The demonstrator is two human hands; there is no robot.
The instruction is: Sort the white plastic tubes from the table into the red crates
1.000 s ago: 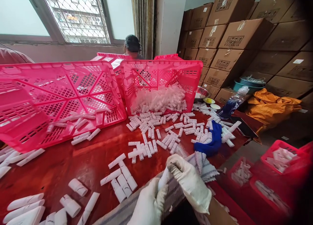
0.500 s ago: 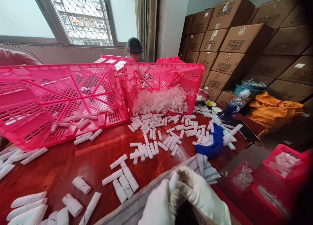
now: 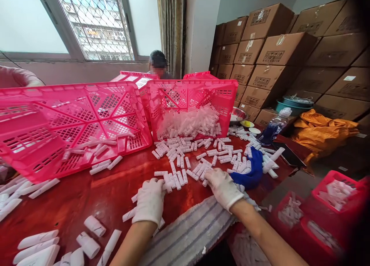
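My left hand (image 3: 149, 200), in a white glove, reaches over the red table at the near edge of a group of short white tubes (image 3: 177, 179). Its fingers are bent down around a tube end; what they hold is mostly hidden. To the right, my right hand (image 3: 222, 185), also gloved, has its fingertips at the white tubes (image 3: 204, 168) beside a blue cloth (image 3: 256, 168). Its fingers are curled together and the thing under them is hidden. A striped grey towel (image 3: 187, 229) lies along the table edge below both hands.
Pink baskets (image 3: 95, 117) stand tipped on the red table (image 3: 115, 191); one holds many small tubes (image 3: 190, 121). A blue bottle (image 3: 274, 127) and a phone (image 3: 289, 154) are at right. Larger tubes (image 3: 86, 245) lie near left. A person (image 3: 158, 62) sits beyond.
My hands were together over the towel with a white tube between them. They have parted and moved forward to the tubes on the table. That tube is no longer visible between them.
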